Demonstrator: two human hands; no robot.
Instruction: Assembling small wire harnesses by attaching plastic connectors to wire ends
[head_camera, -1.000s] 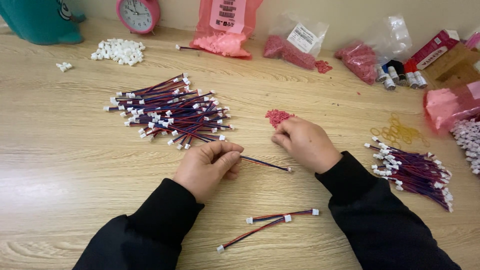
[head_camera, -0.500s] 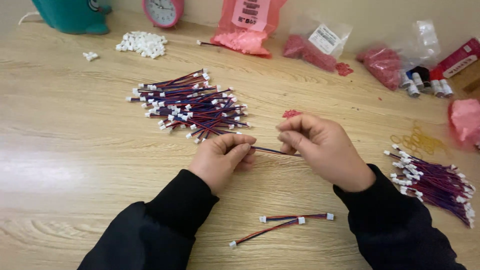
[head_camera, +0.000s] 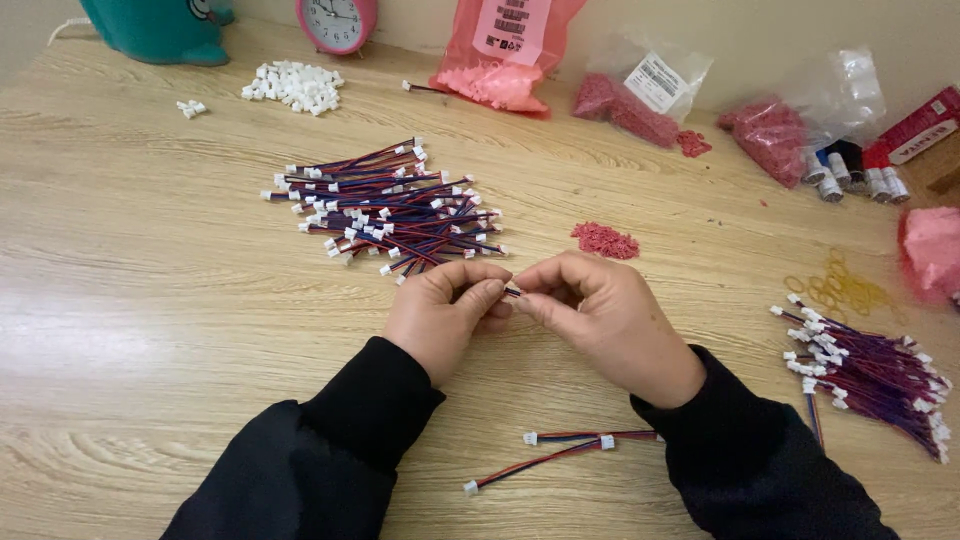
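**Mia:** Head camera looks down at a wooden table (head_camera: 150, 300). What are the hands doing?

**Ben:** The left hand (head_camera: 445, 315) and the right hand (head_camera: 605, 325) are close together, just above the table. They hold one thin wire (head_camera: 512, 292) between them.

**Mia:** How are the fingers?

**Ben:** The left fingers (head_camera: 480, 295) are pinched together on the wire. The right fingers (head_camera: 545, 300) are pinched on it too. The fingertips almost touch each other.

**Mia:** What does the wire look like?

**Ben:** Only a tiny bit shows between the hands. It is dark and very thin. The rest is hidden by the fingers, so I cannot tell what is on its ends.

**Mia:** What else is near?

**Ben:** A big pile of wires (head_camera: 390, 210) lies just behind the hands. They are red, blue and black with small white plugs on the ends. Two loose wires (head_camera: 560, 450) like them lie in front of the hands, near the black sleeves. Another bunch of wires (head_camera: 870, 375) sits far to the right. A small red heap (head_camera: 604, 240) of tiny bits is just behind the right hand. A heap of white plugs (head_camera: 295, 85) is at the back, near a pink clock (head_camera: 337, 20).
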